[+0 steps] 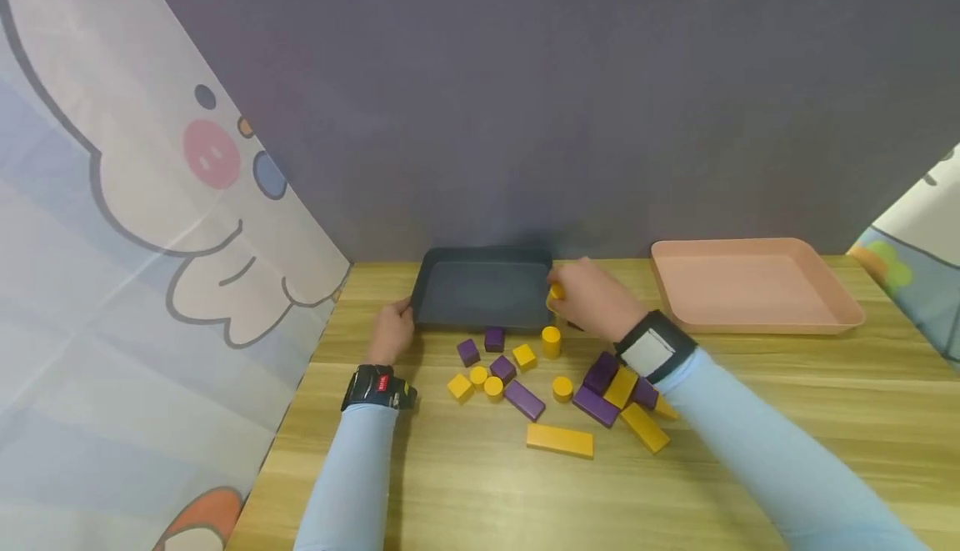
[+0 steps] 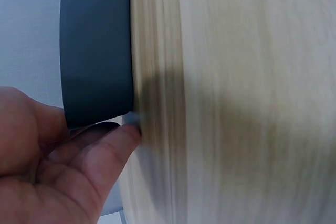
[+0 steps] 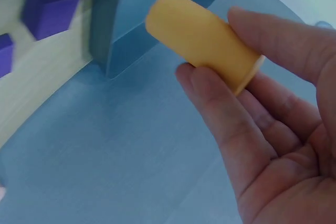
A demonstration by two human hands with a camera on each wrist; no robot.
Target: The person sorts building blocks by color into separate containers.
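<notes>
the right hand (image 1: 600, 297) pinches a yellow cylinder (image 3: 202, 40) between thumb and fingers, near the dark tray's right end; the cylinder's free end points toward the tray in the right wrist view. the left hand (image 1: 391, 334) grips the opposite end of the dark tray (image 1: 483, 284), thumb and fingers about its wall. between the forearms, another yellow cylinder (image 1: 551, 343) stands just below the right hand, with a purple cube (image 1: 468, 353) and other blocks scattered nearer the person. a pink tray (image 1: 757, 284) lies to the right, beyond the right hand.
</notes>
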